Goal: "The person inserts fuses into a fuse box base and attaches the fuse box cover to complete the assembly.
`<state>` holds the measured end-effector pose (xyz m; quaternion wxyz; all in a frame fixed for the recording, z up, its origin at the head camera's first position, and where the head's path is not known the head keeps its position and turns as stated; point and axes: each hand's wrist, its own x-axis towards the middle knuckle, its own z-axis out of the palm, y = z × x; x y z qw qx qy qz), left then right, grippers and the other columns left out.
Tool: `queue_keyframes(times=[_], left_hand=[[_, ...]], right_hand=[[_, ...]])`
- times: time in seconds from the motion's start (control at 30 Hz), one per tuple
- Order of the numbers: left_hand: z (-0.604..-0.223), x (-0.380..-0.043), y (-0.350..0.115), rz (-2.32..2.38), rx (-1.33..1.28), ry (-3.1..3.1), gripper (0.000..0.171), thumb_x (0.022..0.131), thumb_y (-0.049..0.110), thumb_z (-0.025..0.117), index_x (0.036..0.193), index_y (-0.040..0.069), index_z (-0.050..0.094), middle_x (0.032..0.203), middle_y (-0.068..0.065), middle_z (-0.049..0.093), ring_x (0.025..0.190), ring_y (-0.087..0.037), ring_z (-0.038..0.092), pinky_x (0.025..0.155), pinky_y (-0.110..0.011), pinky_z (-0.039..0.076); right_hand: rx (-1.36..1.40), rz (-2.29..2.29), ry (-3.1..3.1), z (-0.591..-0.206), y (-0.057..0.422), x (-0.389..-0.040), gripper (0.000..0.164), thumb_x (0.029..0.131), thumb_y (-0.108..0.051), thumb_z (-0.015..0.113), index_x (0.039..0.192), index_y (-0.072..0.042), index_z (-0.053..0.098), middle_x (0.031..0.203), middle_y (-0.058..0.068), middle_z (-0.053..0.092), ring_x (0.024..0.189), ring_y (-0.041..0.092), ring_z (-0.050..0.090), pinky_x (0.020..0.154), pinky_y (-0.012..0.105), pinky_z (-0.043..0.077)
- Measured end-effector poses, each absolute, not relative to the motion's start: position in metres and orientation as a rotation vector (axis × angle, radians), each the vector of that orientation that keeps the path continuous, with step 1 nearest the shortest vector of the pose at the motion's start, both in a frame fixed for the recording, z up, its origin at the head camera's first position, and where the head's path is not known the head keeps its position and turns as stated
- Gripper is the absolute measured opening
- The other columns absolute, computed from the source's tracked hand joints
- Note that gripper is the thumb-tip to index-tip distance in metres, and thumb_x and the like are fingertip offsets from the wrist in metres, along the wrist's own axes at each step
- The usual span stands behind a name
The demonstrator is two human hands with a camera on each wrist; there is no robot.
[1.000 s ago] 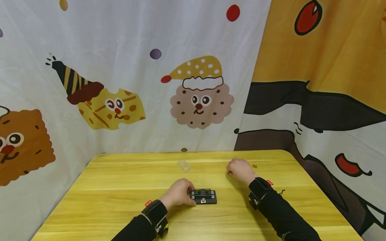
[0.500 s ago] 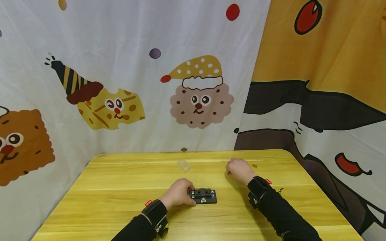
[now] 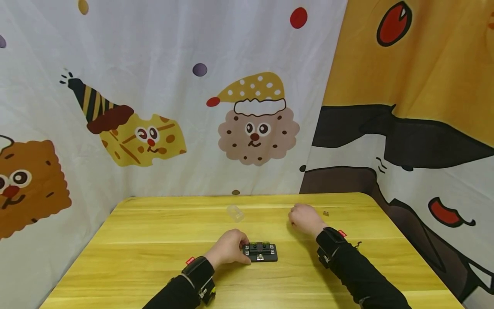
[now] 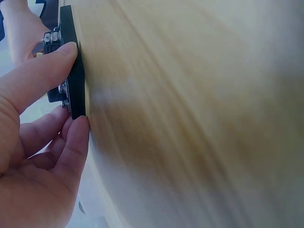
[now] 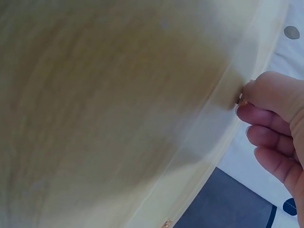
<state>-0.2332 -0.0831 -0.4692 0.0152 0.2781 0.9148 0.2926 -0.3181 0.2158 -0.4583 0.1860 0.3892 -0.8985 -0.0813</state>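
Note:
A flat black base (image 3: 266,257) with a raised black block, silver metal terminals and bits of yellow-green lies on the wooden table. My left hand (image 3: 228,247) holds its left end. In the left wrist view the thumb (image 4: 66,50) lies on the black base's (image 4: 78,90) near long side, and a fingertip meets its end corner. Farther back and to the right, my right hand (image 3: 306,219) is low over the table. Its thumb and index finger pinch a tiny copper-coloured piece (image 5: 243,100), mostly covered by the fingertips; the other fingers are curled.
Small copper-coloured bits (image 3: 326,213) lie on the table just right of the right hand. A clear plastic container (image 3: 235,213) lies toward the back middle. Behind the table (image 3: 154,266) hangs a printed cloth (image 3: 162,51), close along its back edge.
My right hand has shifted very slightly left, still low over the table. The left hand and the black base have stayed in place.

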Motion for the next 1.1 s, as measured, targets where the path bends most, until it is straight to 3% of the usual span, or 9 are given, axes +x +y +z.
queue_keyframes(times=[0.13,0.53,0.67,0.83,0.97,1.1], left_hand=[[-0.468,-0.233,-0.083,0.913,0.862,2.84,0.043,0.061,0.023,0.095,0.092,0.004,0.072,0.081,0.004,0.059,0.072,-0.007,0.05,0.072,-0.027,0.047],[-0.468,-0.233,-0.083,0.901,0.868,2.837,0.044,0.062,0.023,0.095,0.095,0.004,0.073,0.082,0.004,0.06,0.072,-0.007,0.051,0.072,-0.027,0.047],[-0.468,-0.233,-0.083,0.906,0.862,2.835,0.044,0.062,0.023,0.095,0.094,0.004,0.073,0.081,0.004,0.06,0.072,-0.007,0.051,0.071,-0.028,0.048],[-0.469,-0.233,-0.083,0.906,0.863,2.835,0.043,0.062,0.023,0.095,0.094,0.004,0.073,0.081,0.004,0.06,0.071,-0.007,0.051,0.071,-0.028,0.047],[-0.469,-0.234,-0.083,0.897,0.867,2.842,0.043,0.062,0.023,0.095,0.094,0.003,0.072,0.081,0.003,0.06,0.072,-0.007,0.051,0.071,-0.028,0.047],[-0.469,-0.234,-0.082,0.892,0.87,2.847,0.043,0.062,0.023,0.095,0.093,0.003,0.072,0.081,0.003,0.06,0.071,-0.007,0.051,0.071,-0.027,0.047]], right_hand=[[1.064,-0.188,-2.539,-0.458,0.217,-0.317,0.034,0.071,0.006,0.07,0.06,-0.018,0.049,0.062,-0.004,0.045,0.061,0.017,0.047,0.056,0.029,0.035],[0.985,-0.056,-2.599,-0.449,0.222,-0.309,0.038,0.078,0.004,0.071,0.062,-0.019,0.045,0.064,-0.007,0.032,0.063,0.012,0.03,0.059,0.029,0.026],[0.971,-0.015,-2.647,-0.448,0.222,-0.309,0.032,0.08,0.005,0.07,0.064,-0.017,0.051,0.066,-0.006,0.038,0.064,0.014,0.033,0.059,0.03,0.029],[0.969,0.069,-2.666,-0.444,0.218,-0.305,0.022,0.083,0.001,0.073,0.073,-0.017,0.067,0.072,-0.007,0.055,0.066,0.013,0.045,0.062,0.029,0.038],[0.987,0.121,-2.667,-0.444,0.215,-0.303,0.017,0.084,-0.002,0.075,0.079,-0.018,0.073,0.077,-0.006,0.063,0.072,0.014,0.058,0.066,0.03,0.046],[1.011,0.134,-2.66,-0.445,0.211,-0.303,0.015,0.084,-0.006,0.077,0.082,-0.02,0.074,0.08,-0.007,0.065,0.075,0.015,0.061,0.07,0.031,0.05]])
